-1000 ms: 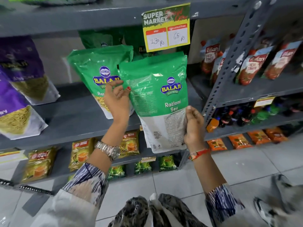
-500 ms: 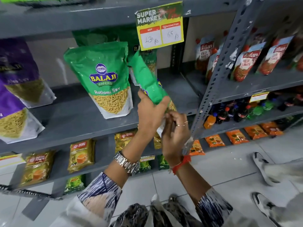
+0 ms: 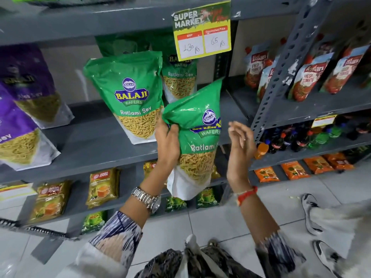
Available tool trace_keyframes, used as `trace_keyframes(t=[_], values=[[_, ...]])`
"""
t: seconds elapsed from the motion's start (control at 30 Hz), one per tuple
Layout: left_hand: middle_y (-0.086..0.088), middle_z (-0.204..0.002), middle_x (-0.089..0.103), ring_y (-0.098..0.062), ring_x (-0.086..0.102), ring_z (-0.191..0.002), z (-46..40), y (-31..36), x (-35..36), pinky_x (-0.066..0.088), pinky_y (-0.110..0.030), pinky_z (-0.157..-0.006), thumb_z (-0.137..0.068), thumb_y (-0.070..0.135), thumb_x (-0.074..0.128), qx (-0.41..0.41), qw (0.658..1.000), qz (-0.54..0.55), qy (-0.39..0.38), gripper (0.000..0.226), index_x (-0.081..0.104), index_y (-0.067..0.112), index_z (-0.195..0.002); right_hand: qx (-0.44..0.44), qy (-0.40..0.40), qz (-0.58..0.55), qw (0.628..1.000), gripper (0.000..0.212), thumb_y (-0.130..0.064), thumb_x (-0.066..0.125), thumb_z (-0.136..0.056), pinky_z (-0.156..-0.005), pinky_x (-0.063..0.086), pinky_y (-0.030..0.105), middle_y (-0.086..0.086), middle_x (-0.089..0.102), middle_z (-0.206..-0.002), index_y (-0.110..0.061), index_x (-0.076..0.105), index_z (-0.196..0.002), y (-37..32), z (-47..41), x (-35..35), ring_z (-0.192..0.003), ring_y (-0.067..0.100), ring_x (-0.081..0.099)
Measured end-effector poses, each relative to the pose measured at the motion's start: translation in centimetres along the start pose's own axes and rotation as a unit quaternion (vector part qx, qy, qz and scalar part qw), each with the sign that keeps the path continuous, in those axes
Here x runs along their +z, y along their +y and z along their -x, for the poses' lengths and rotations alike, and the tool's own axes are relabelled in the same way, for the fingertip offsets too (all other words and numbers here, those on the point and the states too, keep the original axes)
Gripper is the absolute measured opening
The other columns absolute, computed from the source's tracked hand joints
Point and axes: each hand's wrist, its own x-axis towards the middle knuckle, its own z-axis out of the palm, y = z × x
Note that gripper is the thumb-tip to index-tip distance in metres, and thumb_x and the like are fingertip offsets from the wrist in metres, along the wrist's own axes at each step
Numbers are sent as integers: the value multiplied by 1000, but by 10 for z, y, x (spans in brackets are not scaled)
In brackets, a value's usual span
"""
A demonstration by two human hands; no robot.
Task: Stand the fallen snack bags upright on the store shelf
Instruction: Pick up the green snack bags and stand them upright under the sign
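Note:
My left hand [image 3: 167, 143] grips a green Ratlami Sev bag [image 3: 197, 137] by its left edge, front label facing me, held in the air in front of the grey shelf [image 3: 90, 145]. The bag leans slightly to the right and its white bottom hangs below the shelf edge. My right hand [image 3: 240, 141] is just right of the bag, fingers spread, not touching it. A second green Ratlami Sev bag [image 3: 128, 93] stands upright on the shelf to the left. A third [image 3: 179, 79] stands behind, near the back wall.
Purple sev bags [image 3: 22, 109] lean at the shelf's left. A yellow price sign [image 3: 201, 31] hangs from the shelf above. A perforated grey upright [image 3: 281, 63] rises to the right, with tomato sauce pouches [image 3: 307, 77] beyond. Another person's shoes [image 3: 313, 213] are on the tiled floor, lower right.
The held bag has turned from edge-on to front label facing me. My right hand has let go of it and moved off to the right, fingers spread.

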Motion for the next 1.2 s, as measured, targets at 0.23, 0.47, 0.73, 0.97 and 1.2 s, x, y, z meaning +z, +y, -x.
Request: trace_keyframes(t=[0.23,0.47,0.73,0.97,1.2], values=[[-4,-80,48,-22,50,-79,-18,11,-5,42,-33,-67,-79,3,49,-138,987,85,-9,13,44,15,-77,297,-344,-36,890,106,-67,80,-46,-101,47,47,17,55,-131,-12,47,-130,34,-18,-40,-120,32,55],[-2,-86,60,-2,57,-75,-34,2,-11,47,-18,-65,-94,19,40,-9,997,28,-78,18,58,15,-96,242,-276,-48,929,58,-57,86,-45,-80,58,39,3,77,-93,-22,74,-90,32,-17,-22,-91,23,72],[12,-44,24,-4,23,-35,-28,-21,-20,21,-17,-36,-96,19,29,262,931,-253,15,34,39,15,-63,213,-250,-17,944,61,-54,88,-42,-84,57,42,1,77,-88,-20,69,-89,39,-24,-26,-88,23,72],[9,-45,19,-8,28,-38,-34,-35,-18,13,-18,-42,-88,28,27,191,967,-165,37,37,21,27,-52,226,-273,-32,934,59,-49,89,-44,-78,59,37,2,77,-93,-22,71,-93,46,-27,-28,-91,23,72],[14,-39,26,-1,21,-39,-40,-29,2,18,-19,-43,-90,12,30,36,999,-4,3,39,22,23,-54,242,-240,-19,940,77,-50,92,-33,-73,60,33,1,77,-86,-15,66,-97,53,-42,-27,-84,19,73]])
